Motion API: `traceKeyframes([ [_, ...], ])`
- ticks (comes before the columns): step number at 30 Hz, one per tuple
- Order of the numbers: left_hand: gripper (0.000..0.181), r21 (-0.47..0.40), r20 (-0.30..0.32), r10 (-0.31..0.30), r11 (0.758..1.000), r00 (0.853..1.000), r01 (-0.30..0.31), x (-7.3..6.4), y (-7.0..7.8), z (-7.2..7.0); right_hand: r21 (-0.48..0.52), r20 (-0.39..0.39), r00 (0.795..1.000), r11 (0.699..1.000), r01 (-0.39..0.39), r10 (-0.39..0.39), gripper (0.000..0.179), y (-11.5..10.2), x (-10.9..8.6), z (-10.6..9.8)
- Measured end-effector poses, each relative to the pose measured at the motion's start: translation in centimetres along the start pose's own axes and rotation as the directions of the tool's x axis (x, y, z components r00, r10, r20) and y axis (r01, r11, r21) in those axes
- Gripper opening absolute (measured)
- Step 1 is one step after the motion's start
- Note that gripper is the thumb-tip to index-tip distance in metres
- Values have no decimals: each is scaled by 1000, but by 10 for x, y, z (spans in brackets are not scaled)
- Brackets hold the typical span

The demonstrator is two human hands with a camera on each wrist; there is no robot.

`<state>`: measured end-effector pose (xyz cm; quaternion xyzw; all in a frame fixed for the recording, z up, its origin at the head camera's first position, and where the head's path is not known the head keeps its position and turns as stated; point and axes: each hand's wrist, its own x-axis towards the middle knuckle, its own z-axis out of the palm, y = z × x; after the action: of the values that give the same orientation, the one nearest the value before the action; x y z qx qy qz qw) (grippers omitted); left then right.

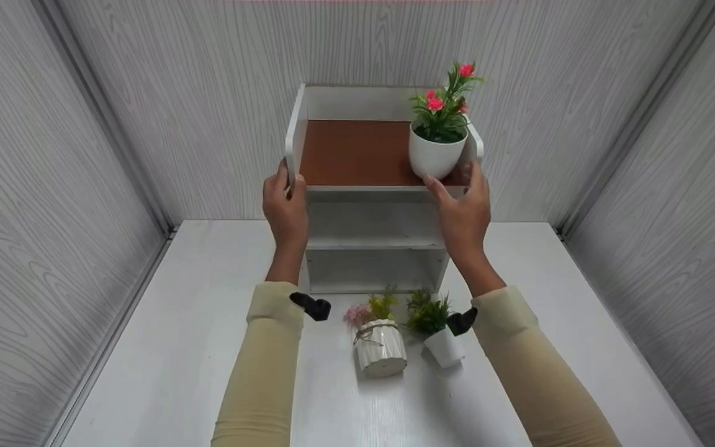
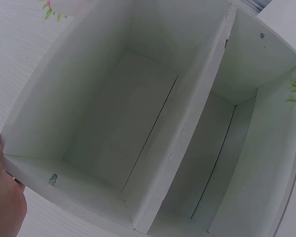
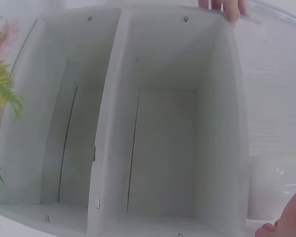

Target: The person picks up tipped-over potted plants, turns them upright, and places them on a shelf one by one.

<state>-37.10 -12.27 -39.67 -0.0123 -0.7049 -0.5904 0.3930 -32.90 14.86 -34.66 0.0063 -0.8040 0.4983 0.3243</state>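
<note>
A small white shelf unit (image 1: 375, 248) stands against the back wall, with a brown top board (image 1: 357, 152) between raised side panels. My left hand (image 1: 286, 208) grips its left side panel near the front, the thumb inside. On the top board's right front corner is a white flowerpot (image 1: 437, 155) with red artificial flowers (image 1: 444, 102). My right hand (image 1: 466, 214) holds this pot low down, thumb at its front, fingers on its right by the side panel. The right wrist view shows the pot (image 3: 274, 187) pale and blurred beside that hand (image 3: 288, 217).
Before the unit, a ribbed white pot (image 1: 382, 351) with a twine bow and pink and yellow flowers lies tipped on the white table (image 1: 221, 347). Beside it a smaller white pot (image 1: 445, 349) with green leaves lies tilted. Grey wood-grain walls (image 1: 72, 186) enclose the table.
</note>
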Motion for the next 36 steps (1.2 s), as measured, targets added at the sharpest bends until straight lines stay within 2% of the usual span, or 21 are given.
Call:
traceKeyframes([
  [9, 46, -17, -30, 4, 1000, 1000, -4, -2, -2, 4, 117, 167, 986, 993, -7, -13, 79, 19, -68, -38],
  [15, 46, -50, -41, 0, 999, 999, -2, -3, -5, 3, 45, 260, 966, 999, -16, 3, 76, 39, -107, -55],
  [20, 46, -62, -37, 6, 998, 999, -9, -3, -5, 3, -3, 273, 961, 999, -42, 41, 73, 56, -129, -62],
  [24, 45, -55, -33, 0, 998, 999, -2, -2, -4, 1, -26, 289, 953, 995, -91, 95, 76, 71, -144, -62],
  [32, 45, -36, -14, 9, 999, 1000, -9, -1, -2, 0, -159, 351, 895, 960, -232, 275, 90, 118, -167, -68],
  [36, 45, -32, -10, -6, 999, 1000, 5, -1, -2, 0, -236, 369, 850, 922, -306, 377, 89, 143, -173, -68],
])
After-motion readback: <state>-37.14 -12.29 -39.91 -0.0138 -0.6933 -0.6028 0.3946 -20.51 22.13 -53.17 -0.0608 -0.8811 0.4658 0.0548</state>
